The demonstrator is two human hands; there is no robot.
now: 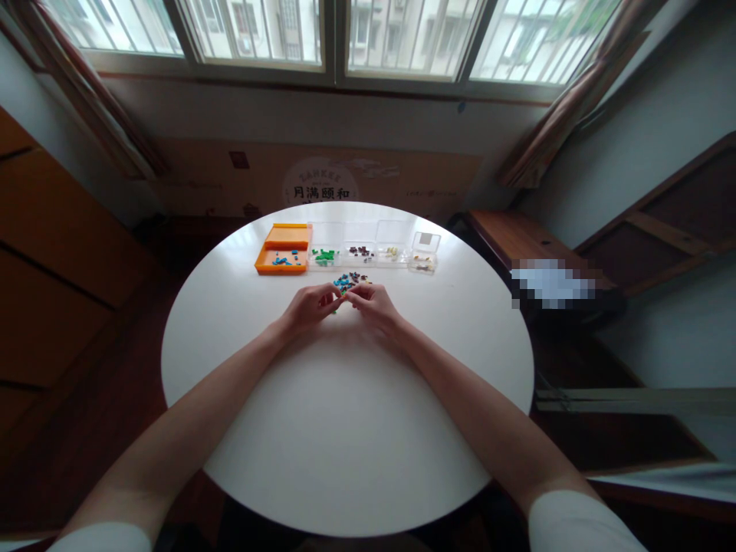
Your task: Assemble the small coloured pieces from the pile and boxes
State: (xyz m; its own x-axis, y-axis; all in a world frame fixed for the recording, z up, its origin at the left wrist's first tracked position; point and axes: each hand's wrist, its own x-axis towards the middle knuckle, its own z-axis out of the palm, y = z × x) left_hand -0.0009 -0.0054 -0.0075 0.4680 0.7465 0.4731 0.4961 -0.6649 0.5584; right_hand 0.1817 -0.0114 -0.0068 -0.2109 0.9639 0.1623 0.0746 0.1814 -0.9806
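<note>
Both the left hand (312, 303) and right hand (375, 305) show narrowed fingers beside small loose pieces (346, 281); anything held cannot be told. Light, low handling should limit scatter.

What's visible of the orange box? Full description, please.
The orange box looks like plastic: a shallow tray with an orange lid open on its far side. It sits flat on the white table, at the left end of the row, beside a clear box; whether they touch is unclear. Small blue pieces lie inside. The left hand is apart from it.
</note>
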